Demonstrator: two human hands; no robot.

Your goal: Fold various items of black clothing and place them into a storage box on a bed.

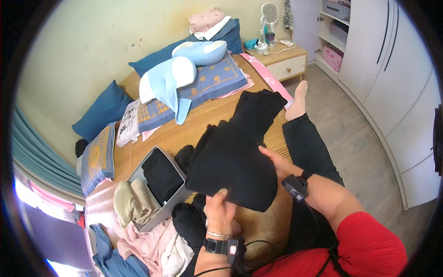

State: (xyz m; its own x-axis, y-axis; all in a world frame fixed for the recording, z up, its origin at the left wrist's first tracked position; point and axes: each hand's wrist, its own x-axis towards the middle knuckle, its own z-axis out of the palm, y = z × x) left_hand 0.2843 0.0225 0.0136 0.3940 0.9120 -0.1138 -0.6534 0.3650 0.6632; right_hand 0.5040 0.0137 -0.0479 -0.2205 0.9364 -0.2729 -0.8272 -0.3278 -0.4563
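Black cloth [233, 161], loosely folded, spans the space between both hands over the bed [207, 119]. Along its near edge, the left hand [218, 212] has its fingers clamped on it, thumb on top. At its right edge, the right hand [278, 165] pinches it too, thumb above, the other fingers mostly hidden. Just left stands a grey box [172, 205] holding beige rolls [143, 198] and black folded clothing [161, 175].
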